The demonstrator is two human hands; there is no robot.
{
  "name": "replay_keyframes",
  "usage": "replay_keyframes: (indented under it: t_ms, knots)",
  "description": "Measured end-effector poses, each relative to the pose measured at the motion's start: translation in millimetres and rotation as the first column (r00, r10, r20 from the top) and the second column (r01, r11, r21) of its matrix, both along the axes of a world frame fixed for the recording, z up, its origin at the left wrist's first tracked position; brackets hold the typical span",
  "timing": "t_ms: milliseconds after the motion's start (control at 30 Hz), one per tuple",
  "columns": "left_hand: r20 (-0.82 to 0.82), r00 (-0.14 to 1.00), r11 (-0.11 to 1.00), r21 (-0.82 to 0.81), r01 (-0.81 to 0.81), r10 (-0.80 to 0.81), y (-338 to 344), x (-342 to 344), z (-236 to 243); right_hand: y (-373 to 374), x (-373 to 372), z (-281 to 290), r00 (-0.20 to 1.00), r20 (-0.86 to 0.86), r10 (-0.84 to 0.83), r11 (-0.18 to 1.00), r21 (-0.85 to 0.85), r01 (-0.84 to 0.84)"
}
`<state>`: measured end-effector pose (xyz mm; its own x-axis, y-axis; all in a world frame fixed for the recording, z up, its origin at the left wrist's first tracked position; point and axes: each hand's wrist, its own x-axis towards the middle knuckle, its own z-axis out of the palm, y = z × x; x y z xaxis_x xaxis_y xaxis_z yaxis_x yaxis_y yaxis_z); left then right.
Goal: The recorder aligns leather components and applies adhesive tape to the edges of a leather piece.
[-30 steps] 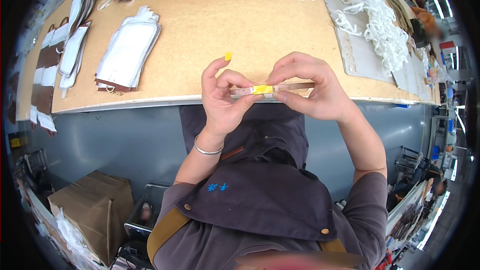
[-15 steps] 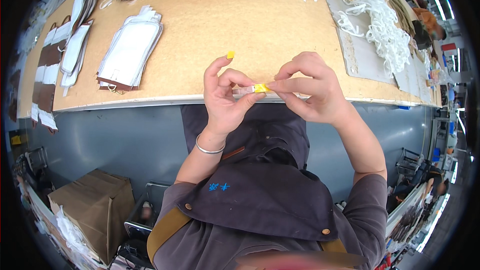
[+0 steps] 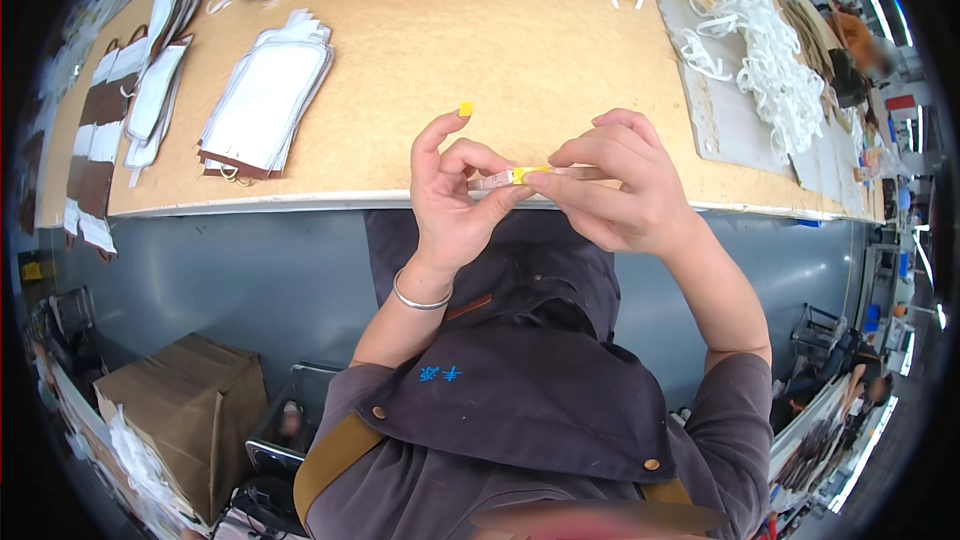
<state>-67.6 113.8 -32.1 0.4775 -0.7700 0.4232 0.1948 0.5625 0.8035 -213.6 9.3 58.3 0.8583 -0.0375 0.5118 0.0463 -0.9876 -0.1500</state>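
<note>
Just above the table's front edge, my two hands hold a narrow pale, partly see-through strip (image 3: 492, 181) with a yellow patch (image 3: 520, 176) near its middle. My left hand (image 3: 455, 185) pinches its left part between the thumb and a bent finger. A small yellow tab (image 3: 466, 109) sits on the tip of the raised left index finger. My right hand (image 3: 625, 180) closes thumb and fingers on the strip beside the yellow patch, and a greyish end shows between those fingers. What kind of thing the strip is, I cannot make out.
A stack of white-faced, brown-edged flat pieces (image 3: 268, 95) lies left on the wooden table (image 3: 430, 40). More such pieces (image 3: 155, 105) lie farther left and along the back. Tangled white ribbon (image 3: 770, 65) heaps at the right. A brown box (image 3: 185, 410) stands on the floor at lower left.
My right fingers have closed farther over the strip, and its greyish end now shows among them. The left hand keeps its pinch and the yellow tab on its index fingertip.
</note>
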Motion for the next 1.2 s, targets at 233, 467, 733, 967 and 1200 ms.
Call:
replay_keyframes:
  t_ms: [233, 467, 733, 967, 1200]
  knots:
    - [-0.004, 1.0, 0.999, 0.038, -0.016, 0.016, 1, -3, 6, 3, 8, 23, 0.998, -0.061, -0.012, 0.996, 0.086, 0.018]
    - [0.194, 0.981, 1.0, -0.014, 0.008, -0.005, 4, -1, 6, -13, 31, 47, 0.997, 0.029, -0.077, 0.851, 0.523, 0.051]
    - [0.181, 0.983, 1.0, -0.003, 0.0, 0.001, 2, -6, 12, -11, 46, 58, 0.998, 0.009, 0.066, 0.998, 0.024, -0.066]
    - [-0.113, 0.993, 0.993, 0.104, 0.049, -0.037, 3, -4, 16, -20, 16, 52, 0.965, 0.167, -0.205, 0.674, 0.738, 0.016]
    - [-0.159, 0.987, 0.987, 0.15, 0.057, -0.033, 2, -9, 20, -18, -7, 28, 0.975, -0.049, -0.217, 0.167, 0.982, 0.087]
